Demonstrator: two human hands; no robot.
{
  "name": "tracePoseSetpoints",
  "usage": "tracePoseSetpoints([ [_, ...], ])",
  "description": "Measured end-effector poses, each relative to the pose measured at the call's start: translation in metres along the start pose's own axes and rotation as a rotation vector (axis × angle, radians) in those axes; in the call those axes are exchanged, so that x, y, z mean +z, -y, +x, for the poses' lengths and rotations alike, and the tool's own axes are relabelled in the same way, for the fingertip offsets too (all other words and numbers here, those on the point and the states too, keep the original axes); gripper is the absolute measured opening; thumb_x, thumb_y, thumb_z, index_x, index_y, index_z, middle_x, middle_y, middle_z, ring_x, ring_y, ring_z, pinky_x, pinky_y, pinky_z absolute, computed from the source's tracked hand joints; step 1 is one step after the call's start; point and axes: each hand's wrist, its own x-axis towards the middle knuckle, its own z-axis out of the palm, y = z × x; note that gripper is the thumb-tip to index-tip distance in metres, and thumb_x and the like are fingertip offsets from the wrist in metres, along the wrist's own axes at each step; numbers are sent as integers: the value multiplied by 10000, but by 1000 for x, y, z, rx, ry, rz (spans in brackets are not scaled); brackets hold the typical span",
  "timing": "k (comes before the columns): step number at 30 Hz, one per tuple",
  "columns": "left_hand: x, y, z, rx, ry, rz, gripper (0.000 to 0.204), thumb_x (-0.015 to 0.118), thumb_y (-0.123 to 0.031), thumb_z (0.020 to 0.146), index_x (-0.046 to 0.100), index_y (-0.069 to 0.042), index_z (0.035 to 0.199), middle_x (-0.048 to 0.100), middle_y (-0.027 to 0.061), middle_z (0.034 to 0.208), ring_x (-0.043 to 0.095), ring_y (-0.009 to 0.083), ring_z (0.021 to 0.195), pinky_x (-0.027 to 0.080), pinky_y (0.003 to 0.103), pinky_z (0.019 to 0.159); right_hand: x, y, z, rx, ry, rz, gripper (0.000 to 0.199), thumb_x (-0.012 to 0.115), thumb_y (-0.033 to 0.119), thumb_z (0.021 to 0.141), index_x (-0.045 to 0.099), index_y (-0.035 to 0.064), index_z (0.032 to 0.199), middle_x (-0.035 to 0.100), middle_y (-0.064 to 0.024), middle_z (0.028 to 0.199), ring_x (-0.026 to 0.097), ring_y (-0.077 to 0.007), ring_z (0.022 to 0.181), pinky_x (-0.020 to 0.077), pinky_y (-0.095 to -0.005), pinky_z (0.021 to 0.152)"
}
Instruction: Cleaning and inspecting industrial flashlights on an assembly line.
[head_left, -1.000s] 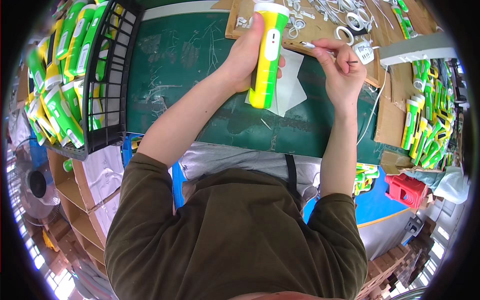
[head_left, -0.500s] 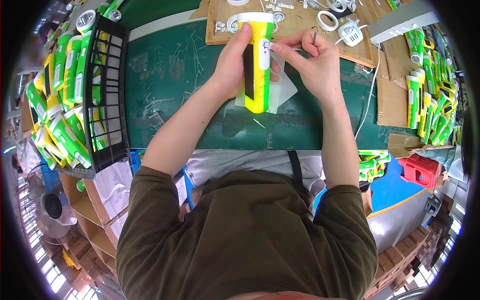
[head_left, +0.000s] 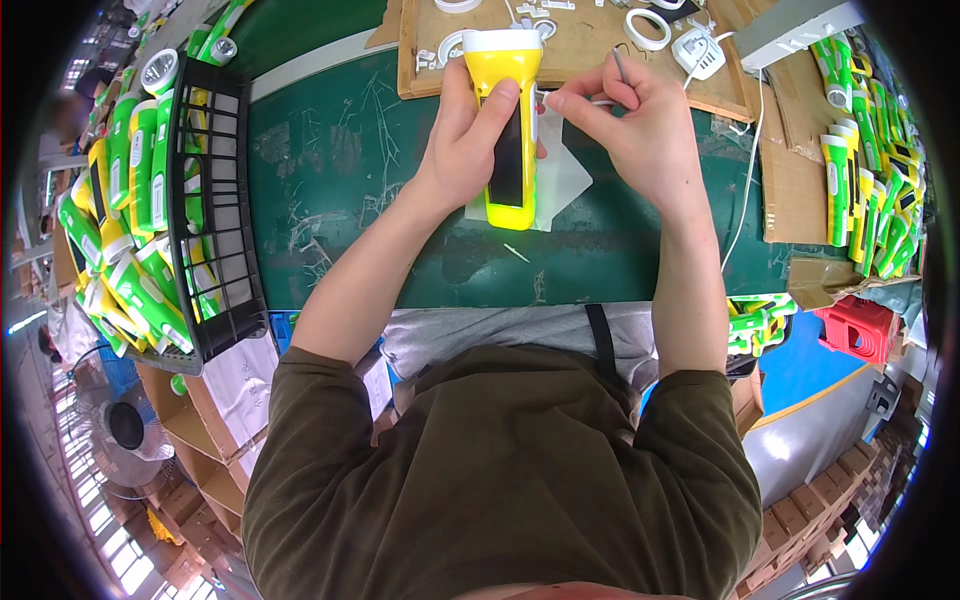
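My left hand (head_left: 465, 150) is closed around a yellow and green flashlight (head_left: 505, 70) with a white head rim, its head toward the far side. A dark panel faces up, and my thumb lies over its upper end. At the flashlight's right side, my right hand (head_left: 640, 125) pinches a white cable plug (head_left: 544, 98); whether it sits in the body is hidden. A thin dark rod (head_left: 620, 66) sticks up from between my right fingers. Under the flashlight lies a translucent sheet (head_left: 565, 190) on the green table (head_left: 400, 260).
On the left stands a black basket (head_left: 212, 210) of flashlights. A wooden board (head_left: 590, 50) at the back bears white rings, small parts and a white charger (head_left: 697, 54). More flashlights (head_left: 850, 190) are piled at the right. A white cord (head_left: 752, 180) runs down the table's right side.
My left hand has rolled the flashlight, so its dark panel now faces up and the side with the switch has turned right. My right hand keeps its pinch beside it. The whole view has shifted slightly.
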Motion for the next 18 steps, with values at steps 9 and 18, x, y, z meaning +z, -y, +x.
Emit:
tracePoseSetpoints([
  [9, 1, -5, -3, 4, -3, 69, 369, 496, -249, 959, 317, -9, 1175, 569, 114, 917, 628, 182, 631, 519, 296, 580, -11, 1, 2, 122, 215, -88, 397, 707, 67, 802, 343, 64, 643, 682, -89, 830, 581, -93, 786, 474, -254, 716],
  [18, 3, -4, -6, 26, -11, 155, 386, 497, -262, 954, 315, -9, 1181, 561, 114, 916, 610, 164, 613, 512, 288, 566, -2, 5, 0, 130, 178, -103, 407, 701, 54, 801, 330, 68, 635, 687, -94, 824, 579, -92, 771, 478, -254, 712],
])
